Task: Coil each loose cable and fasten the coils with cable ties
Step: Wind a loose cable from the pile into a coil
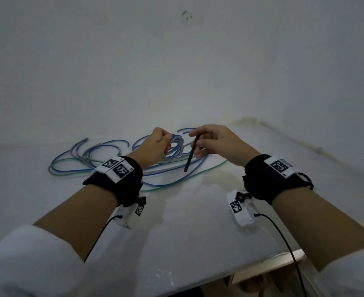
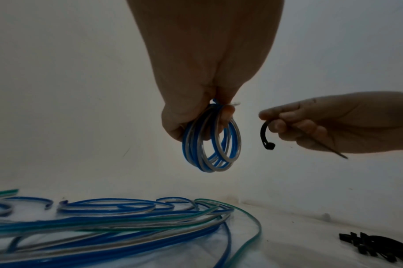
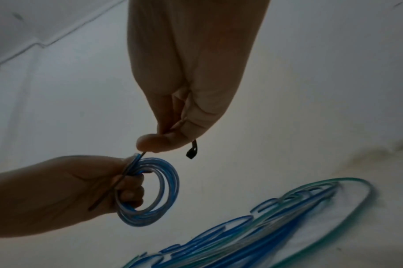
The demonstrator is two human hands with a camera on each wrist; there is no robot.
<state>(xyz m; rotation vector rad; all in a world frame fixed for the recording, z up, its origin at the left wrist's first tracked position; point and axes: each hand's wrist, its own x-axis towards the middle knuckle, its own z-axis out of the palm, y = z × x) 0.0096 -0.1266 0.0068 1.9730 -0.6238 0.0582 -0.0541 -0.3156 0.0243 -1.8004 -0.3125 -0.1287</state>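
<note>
My left hand (image 1: 155, 144) is raised above the table and grips a small coil of blue and clear cable (image 1: 175, 146) (image 2: 213, 143) (image 3: 150, 192), fingers curled through the loop. My right hand (image 1: 215, 142) pinches a black cable tie (image 1: 190, 154) between thumb and fingers, a little to the right of the coil. The tie's head end (image 2: 268, 136) (image 3: 192, 151) curls free below the fingers. The tie and the coil are apart.
Several loose blue, clear and green cables (image 1: 104, 159) (image 2: 108, 223) (image 3: 264, 232) lie spread on the white table (image 1: 187, 221) under and left of my hands. A bundle of spare black cable ties (image 2: 379, 248) lies at the right. A white wall stands close behind.
</note>
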